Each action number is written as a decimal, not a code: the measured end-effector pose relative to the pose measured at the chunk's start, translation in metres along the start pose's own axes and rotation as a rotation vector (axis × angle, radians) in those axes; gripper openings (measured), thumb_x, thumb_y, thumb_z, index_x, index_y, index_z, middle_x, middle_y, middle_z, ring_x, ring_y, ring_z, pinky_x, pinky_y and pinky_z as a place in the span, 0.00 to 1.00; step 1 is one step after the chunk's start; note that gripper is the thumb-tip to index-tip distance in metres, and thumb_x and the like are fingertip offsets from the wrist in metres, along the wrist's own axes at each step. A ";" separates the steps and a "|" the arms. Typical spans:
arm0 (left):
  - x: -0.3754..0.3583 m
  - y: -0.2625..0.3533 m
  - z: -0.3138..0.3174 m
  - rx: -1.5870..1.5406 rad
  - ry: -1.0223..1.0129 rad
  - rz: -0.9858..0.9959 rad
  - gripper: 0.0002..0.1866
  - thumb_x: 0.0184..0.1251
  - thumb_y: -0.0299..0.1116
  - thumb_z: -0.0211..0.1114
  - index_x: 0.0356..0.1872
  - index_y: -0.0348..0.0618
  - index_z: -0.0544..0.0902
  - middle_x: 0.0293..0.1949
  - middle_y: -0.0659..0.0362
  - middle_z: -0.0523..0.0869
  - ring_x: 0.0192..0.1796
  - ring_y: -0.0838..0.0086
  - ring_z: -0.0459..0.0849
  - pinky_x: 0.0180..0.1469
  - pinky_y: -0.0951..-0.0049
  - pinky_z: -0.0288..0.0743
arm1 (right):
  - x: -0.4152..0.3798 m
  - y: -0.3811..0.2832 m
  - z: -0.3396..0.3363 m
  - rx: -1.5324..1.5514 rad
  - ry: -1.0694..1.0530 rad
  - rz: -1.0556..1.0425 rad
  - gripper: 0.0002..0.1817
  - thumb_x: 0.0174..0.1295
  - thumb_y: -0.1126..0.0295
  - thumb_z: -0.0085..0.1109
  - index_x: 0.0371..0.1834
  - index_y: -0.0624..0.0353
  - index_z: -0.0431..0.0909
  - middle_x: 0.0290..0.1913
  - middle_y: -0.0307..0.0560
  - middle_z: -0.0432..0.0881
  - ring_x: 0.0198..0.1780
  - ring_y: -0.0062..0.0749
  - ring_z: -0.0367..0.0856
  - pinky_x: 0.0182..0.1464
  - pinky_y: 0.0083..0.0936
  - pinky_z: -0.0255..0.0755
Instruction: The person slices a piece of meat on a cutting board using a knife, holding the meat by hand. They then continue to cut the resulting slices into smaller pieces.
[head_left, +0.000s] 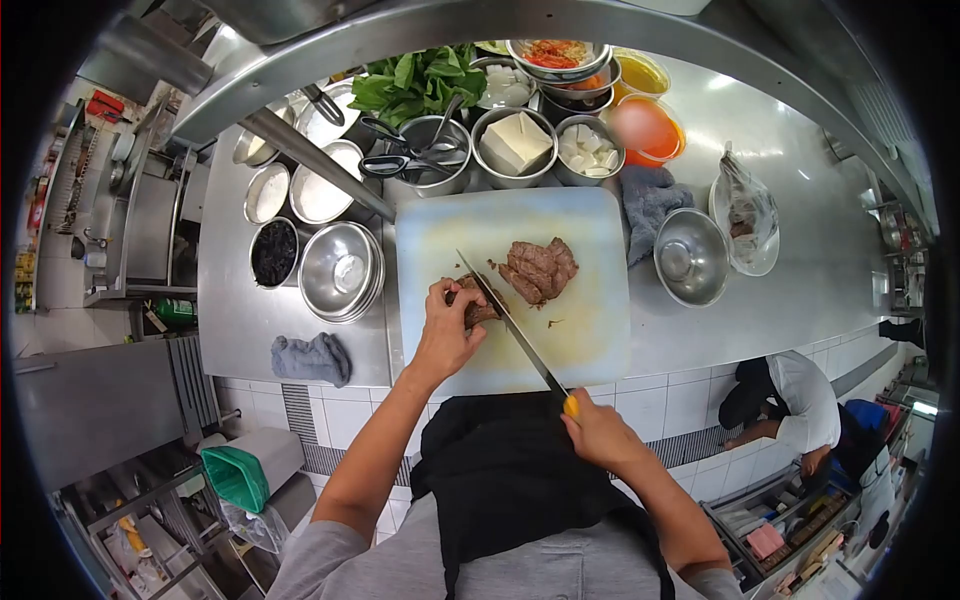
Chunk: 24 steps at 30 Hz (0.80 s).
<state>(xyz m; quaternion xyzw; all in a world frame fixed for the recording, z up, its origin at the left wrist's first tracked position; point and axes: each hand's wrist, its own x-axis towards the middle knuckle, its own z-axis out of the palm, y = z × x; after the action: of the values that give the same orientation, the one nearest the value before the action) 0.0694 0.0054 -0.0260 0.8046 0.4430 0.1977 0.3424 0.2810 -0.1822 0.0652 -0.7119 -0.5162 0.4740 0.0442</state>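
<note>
Landmark: cutting board (590,330). Any print on the green container (175,313), well left of board, too small to read. Board's far edge: bordered by metal bowls, one with a white block (516,140). Left edge: stacked bowls (338,268) near. Near edge: close to counter front and black apron (520,480). Right: grey towel (652,212) just beside far corner, then steel counter (790,300). Left hand (450,325): bent fingers clamped on meat piece (484,312), left of board centre; knife (532,350) blade just right of fingertips. Right hand (602,436): fingers wrapped around yellow handle, just off board's near edge. Sliced meat (538,270): on board, right of blade.
</note>
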 end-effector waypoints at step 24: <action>0.001 0.000 -0.003 -0.001 -0.038 -0.023 0.25 0.51 0.22 0.68 0.54 0.47 0.76 0.56 0.42 0.67 0.63 0.44 0.67 0.68 0.51 0.65 | 0.071 0.003 0.034 0.030 0.120 -0.129 0.20 0.72 0.64 0.55 0.57 0.68 0.65 0.30 0.74 0.83 0.35 0.72 0.84 0.39 0.59 0.78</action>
<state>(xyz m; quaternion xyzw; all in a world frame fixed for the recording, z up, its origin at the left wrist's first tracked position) 0.0680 0.0074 -0.0237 0.8029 0.4454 0.1786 0.3537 0.2598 -0.1434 0.0004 -0.7037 -0.5501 0.4345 0.1162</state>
